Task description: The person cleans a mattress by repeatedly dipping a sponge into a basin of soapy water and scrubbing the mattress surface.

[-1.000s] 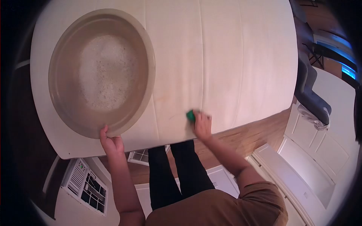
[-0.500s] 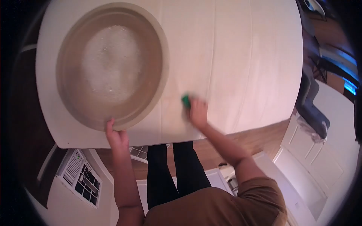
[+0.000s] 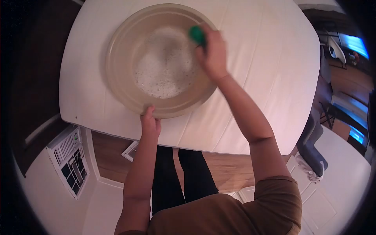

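Observation:
A large round beige basin (image 3: 121, 84) stands on the white-covered table, with whitish, bubbly foam (image 3: 164, 70) inside it. My left hand (image 3: 149, 121) grips the basin's near rim, thumb over the edge and the other fingers mostly hidden beneath it. Over the basin's right rim is my right hand (image 3: 214, 55), closed around a small rounded green scrubber (image 3: 196, 35). Motion blurs that hand, and the scrubber's exact kind does not show. The scrubber sits above the inner right side of the basin, apart from the foam in this view.
The white table (image 3: 270, 74) extends to the right of the basin, its cover creased. A grey chair (image 3: 309, 141) is at the table's right edge. A white grilled unit (image 3: 70, 160) is low on the left, and wooden floor (image 3: 231, 166) shows beyond the near edge.
My right hand has moved with the green scrubber from the tabletop up over the basin's right rim. My left hand still grips the near rim. The whole view has shifted.

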Demonstrator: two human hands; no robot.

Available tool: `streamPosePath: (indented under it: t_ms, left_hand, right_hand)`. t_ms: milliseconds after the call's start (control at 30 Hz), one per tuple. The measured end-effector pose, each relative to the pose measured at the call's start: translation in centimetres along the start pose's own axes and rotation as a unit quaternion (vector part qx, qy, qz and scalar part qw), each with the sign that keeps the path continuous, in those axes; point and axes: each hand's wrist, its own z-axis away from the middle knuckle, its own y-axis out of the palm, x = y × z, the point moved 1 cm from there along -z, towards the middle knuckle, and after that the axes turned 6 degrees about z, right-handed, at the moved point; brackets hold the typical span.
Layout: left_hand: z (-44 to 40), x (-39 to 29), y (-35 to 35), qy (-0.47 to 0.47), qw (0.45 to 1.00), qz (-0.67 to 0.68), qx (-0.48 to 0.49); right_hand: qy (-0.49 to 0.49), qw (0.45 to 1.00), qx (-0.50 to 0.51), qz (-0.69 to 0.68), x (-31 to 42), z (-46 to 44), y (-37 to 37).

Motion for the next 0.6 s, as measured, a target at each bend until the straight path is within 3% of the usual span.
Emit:
streamPosePath:
  t_ms: [100, 200, 433, 533, 600]
  left_hand:
    - [-0.1, 0.0, 0.5, 0.009, 1.0, 0.004, 0.0]
    - [0.2, 0.3, 0.5, 0.014, 1.0, 0.014, -0.019]
    - [0.5, 0.0, 1.3, -0.006, 1.0, 0.019, -0.018]
    - [0.5, 0.0, 0.8, -0.007, 1.0, 0.012, 0.01]
    - [-0.3, -0.5, 0.6, 0.0, 0.999, 0.001, 0.032]
  right_hand:
    - [-0.069, 0.976, 0.203, 0.038, 4.8, 2.4, 5.8]
    - [-0.023, 0.972, 0.224, 0.068, 5.3, 3.6, 10.9]
    - [-0.001, 0.965, 0.247, 0.085, 5.0, 3.2, 10.3]
    - [0.002, 0.983, 0.181, 0.023, 4.8, 3.0, 6.9]
    - [0.102, 0.974, 0.175, -0.101, 4.4, 3.3, 3.9]
